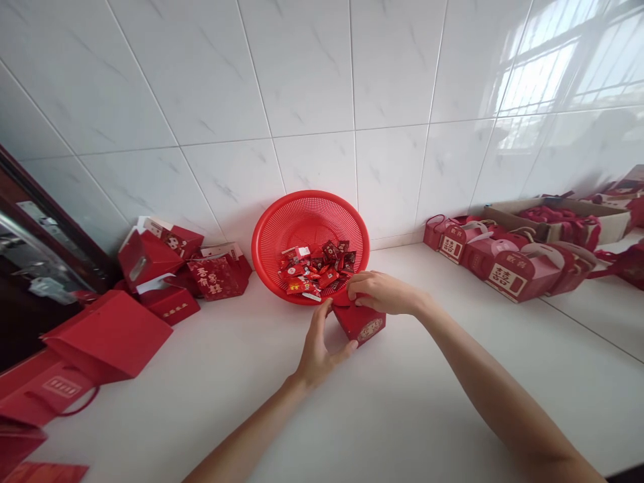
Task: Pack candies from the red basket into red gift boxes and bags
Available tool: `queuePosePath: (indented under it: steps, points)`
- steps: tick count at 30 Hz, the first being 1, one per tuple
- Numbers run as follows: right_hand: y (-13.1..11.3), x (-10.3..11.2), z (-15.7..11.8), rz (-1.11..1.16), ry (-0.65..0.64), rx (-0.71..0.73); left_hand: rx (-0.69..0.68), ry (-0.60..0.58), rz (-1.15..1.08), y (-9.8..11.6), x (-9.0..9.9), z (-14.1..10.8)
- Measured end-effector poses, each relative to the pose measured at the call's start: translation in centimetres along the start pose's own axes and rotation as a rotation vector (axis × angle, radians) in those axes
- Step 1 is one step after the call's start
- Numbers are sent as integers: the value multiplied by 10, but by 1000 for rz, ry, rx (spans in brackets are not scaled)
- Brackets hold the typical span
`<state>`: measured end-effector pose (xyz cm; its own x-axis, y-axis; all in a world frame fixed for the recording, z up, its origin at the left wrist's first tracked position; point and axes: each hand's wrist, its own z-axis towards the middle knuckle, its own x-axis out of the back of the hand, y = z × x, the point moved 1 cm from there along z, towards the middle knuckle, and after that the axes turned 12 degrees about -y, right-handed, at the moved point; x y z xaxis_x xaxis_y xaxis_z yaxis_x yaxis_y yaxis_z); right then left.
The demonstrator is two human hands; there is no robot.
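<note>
A small red gift box [363, 324] with a gold round print stands on the white table just in front of the red plastic basket. My left hand [319, 352] grips the box from its left side, thumb at the near lower corner and fingers toward the back. Over the top of the box, my right hand [383, 292] is closed with bent fingers on its top flaps. Its fingertips are partly hidden. Behind the box, the red basket [310, 201] leans tilted against the wall, with wrapped candies [312, 268] in its lower part.
Red boxes and bags [168, 268] crowd the left side, with a larger red bag [108, 332] nearer. At right stand several handled red boxes [520, 272] and a cardboard carton [611, 221] holding red items. A tiled wall [312, 80] bounds the back.
</note>
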<state>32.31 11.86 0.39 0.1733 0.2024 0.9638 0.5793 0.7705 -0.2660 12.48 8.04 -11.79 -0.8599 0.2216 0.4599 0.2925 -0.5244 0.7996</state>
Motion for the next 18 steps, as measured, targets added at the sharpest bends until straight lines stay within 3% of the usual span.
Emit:
queuePosePath:
  steps: [10, 14, 18]
  points:
    - [-1, -3, 0, 56, -45, -109, -41, -12, 114, -7, -5, 1]
    - [-17, -5, -4, 46, -66, -300, -50, -26, 123, -8, -5, 1]
    - [-32, -22, -9, -23, -118, -498, -95, -32, 147, -10, -3, 1]
